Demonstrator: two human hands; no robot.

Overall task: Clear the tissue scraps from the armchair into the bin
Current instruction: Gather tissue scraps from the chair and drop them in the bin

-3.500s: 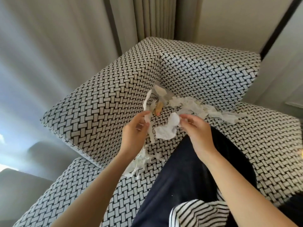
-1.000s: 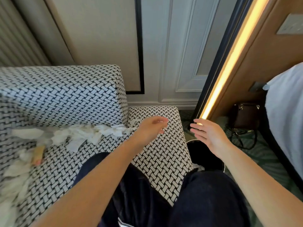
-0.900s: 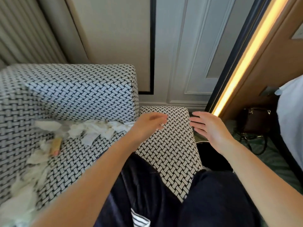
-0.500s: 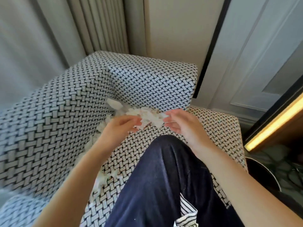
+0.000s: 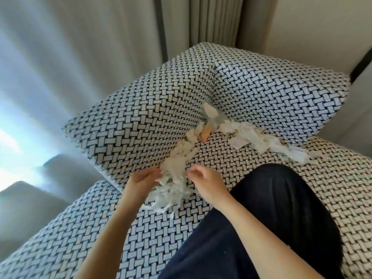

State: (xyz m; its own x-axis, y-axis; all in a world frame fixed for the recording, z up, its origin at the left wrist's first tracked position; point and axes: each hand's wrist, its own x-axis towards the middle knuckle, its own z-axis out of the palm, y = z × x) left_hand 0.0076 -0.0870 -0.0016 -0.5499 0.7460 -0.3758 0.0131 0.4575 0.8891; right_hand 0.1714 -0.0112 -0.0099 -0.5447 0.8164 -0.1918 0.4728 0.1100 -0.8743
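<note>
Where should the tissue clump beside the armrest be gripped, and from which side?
Grip the tissue clump at its thick middle, not its thin trailing strips. Come from both sides, left hand along the armrest, right hand from the open seat, scooping inward: it is loose shreds lying flat, so one pinch would likely lift only a few.

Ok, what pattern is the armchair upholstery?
Black-and-white basket weave, covering the armchair seat, arm and back; the head view shows it clearly.
</note>
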